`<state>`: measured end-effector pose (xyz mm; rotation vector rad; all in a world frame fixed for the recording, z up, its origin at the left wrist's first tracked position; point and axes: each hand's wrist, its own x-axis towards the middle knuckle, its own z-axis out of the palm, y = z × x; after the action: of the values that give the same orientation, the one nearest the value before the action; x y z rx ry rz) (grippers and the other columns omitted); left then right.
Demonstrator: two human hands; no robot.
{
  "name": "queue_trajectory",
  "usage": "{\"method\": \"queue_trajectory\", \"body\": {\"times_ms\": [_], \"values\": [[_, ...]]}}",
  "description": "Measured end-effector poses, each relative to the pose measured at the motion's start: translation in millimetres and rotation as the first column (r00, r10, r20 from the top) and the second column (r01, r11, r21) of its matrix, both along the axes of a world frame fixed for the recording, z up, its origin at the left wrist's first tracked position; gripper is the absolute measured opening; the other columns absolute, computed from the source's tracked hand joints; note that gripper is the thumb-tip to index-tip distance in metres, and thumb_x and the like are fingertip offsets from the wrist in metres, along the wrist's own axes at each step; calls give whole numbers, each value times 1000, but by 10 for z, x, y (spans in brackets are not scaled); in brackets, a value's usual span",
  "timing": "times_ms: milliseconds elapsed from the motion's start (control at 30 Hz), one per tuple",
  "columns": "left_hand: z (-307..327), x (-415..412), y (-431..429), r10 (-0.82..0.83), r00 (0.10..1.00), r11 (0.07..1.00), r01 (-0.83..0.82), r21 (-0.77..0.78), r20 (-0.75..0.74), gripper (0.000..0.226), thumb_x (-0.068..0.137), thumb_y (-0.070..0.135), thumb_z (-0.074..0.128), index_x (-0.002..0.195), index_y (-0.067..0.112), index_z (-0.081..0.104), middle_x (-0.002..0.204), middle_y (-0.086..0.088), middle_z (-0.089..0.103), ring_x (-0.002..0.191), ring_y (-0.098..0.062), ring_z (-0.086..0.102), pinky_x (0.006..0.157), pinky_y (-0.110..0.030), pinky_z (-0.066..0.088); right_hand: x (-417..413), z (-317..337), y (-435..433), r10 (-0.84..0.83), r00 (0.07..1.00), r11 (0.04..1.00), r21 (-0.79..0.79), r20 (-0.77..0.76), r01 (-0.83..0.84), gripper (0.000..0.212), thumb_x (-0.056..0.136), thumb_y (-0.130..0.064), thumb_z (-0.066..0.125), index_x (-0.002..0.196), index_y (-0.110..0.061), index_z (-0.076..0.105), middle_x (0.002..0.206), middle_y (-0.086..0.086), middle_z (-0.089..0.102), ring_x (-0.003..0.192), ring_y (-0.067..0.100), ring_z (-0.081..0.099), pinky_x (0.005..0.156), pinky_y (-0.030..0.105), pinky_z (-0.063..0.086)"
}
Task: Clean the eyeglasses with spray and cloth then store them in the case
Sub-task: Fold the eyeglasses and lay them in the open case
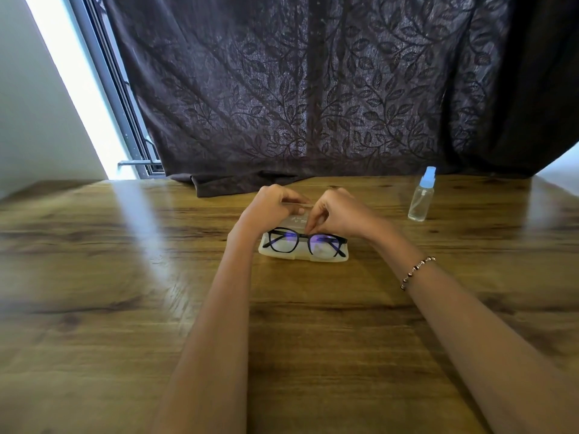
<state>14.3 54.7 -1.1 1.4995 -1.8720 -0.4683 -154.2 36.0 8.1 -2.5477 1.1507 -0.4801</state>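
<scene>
Nearest the lens: two bare forearms reach forward over the wooden table [125, 277], a beaded bracelet [416, 272] on the right wrist.

Eyeglasses [324, 242]: black frame, temples folded, lying lens-up inside the translucent case [275, 253] at mid-table. Seated flat, front rim toward the person.

Lid [296, 219]: raised behind the frame, hinged at the far side, clear plastic.

Left hand [272, 203]: fingers curled over the lid's top edge, gripping it. Judgement: this keeps the lid from dropping while the frame is settled.

Right hand [336, 213]: thumb and forefinger drawn together in a narrow pinch at the bridge of the frame. Judgement: the bridge is the point to hold without touching cleaned lenses.

Step, as judged: storage stage, with the frame in and the lid not yet closed.

Cloth: none identified; a pale patch under the right lens may be it, cannot tell.

Spray bottle [421, 198]: upright, blue cap, well apart to the right, out of the working zone.

Behind: dark leaf-patterned curtain [313, 89], its hem resting on the table's far edge.
</scene>
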Motion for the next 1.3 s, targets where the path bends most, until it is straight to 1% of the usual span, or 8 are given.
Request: {"method": "queue_trajectory", "body": {"times_ms": [233, 367, 467, 567, 667, 800, 1000, 1300], "values": [[-12, -7, -14, 18, 1000, 1000, -18, 7, 23, 25, 84, 13, 69, 108, 16, 71, 111, 2, 70, 100, -4, 58, 90, -15, 38, 0, -16, -29, 27, 999, 998, 59, -26, -25, 14, 80, -10, 75, 85, -23, 78, 69, -23, 65, 65, -16, 57, 71, 14, 48], [-28, 3, -23, 20, 999, 1000, -20, -3, 25, 24, 83, 11, 69, 107, 15, 71, 110, 2, 70, 96, 0, 57, 77, 2, 34, 20, -41, -53, 19, 999, 996, 85, -51, -14, 24, 84, -1, 68, 89, -24, 76, 93, -9, 71, 80, -1, 62, 75, 21, 53], [-36, 14, -38, 19, 1000, 1000, -19, 15, 24, 23, 84, 15, 69, 107, 19, 71, 107, 7, 70, 91, 3, 56, 78, -5, 36, 11, -64, -65, 11, 999, 998, 69, -40, -8, 29, 84, 2, 66, 89, -24, 76, 101, -5, 72, 89, 8, 65, 81, 28, 57], [-35, 21, -42, 11, 1000, 1000, -11, 27, 28, 23, 84, 17, 69, 106, 22, 72, 101, 12, 68, 85, 7, 55, 72, 0, 33, -16, -63, -53, 7, 1000, 999, 46, 29, -8, 21, 83, -4, 71, 85, -23, 78, 90, -8, 73, 79, 0, 65, 73, 23, 57], [-36, 33, -41, 8, 1000, 999, -9, 33, 28, 22, 84, 19, 69, 105, 24, 72, 103, 10, 69, 89, 3, 58, 80, -9, 37, -47, -44, -16, -25, 995, 999, 28, 96, 22, 17, 80, -9, 75, 79, -25, 77, 76, -14, 70, 70, -3, 63, 62, 18, 51], [-38, 53, -39, 19, 999, 998, -22, 67, 48, 23, 85, 23, 68, 108, 24, 70, 106, 5, 70, 99, -9, 60, 86, -21, 41, -136, 41, 1, -64, 981, 997, 45, 185, 56, 15, 79, -9, 76, 80, -24, 77, 76, -11, 70, 71, 2, 66, 69, 21, 54], [-21, 85, -15, 3, 1000, 994, -6, 107, 25, 24, 84, 29, 69, 107, 33, 67, 106, 8, 67, 99, -8, 58, 85, -23, 39, -351, 172, -7, -33, 951, 990, 138, 308, -11, 9, 77, -10, 78, 83, -17, 76, 69, -1, 74, 65, 5, 70, 63, 18, 57], [-13, 83, -23, 10, 999, 996, -12, 92, 33, 19, 87, 24, 66, 106, 26, 70, 99, 14, 65, 93, -1, 56, 83, -16, 36, -431, 148, -17, -42, 974, 953, 302, 222, -28, 13, 73, -10, 81, 82, -18, 78, 68, -12, 72, 66, -5, 65, 55, 9, 48]]}}
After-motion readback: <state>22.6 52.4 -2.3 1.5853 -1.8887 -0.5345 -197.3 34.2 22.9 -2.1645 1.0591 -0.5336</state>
